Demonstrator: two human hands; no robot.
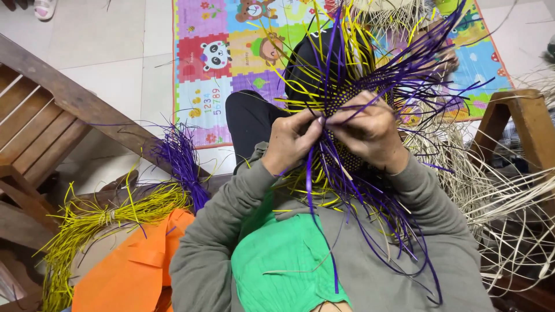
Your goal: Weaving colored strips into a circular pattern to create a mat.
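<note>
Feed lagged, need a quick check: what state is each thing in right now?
Left hand: pinching a purple strand.
Right hand: gripping the woven piece.
Woven piece: partly woven, purple and yellow ends loose.
Yellow strand bundle: tied, lying loose at the left.
Purple strand bundle: lying loose beside it.
Pale strands: loose heap at the right.

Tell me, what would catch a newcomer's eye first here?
A spray of purple and yellow strips fans out at the centre, pinched between the left hand and right hand. Loose yellow strips lie at lower left, and a bright play mat covers the floor beyond.
</note>
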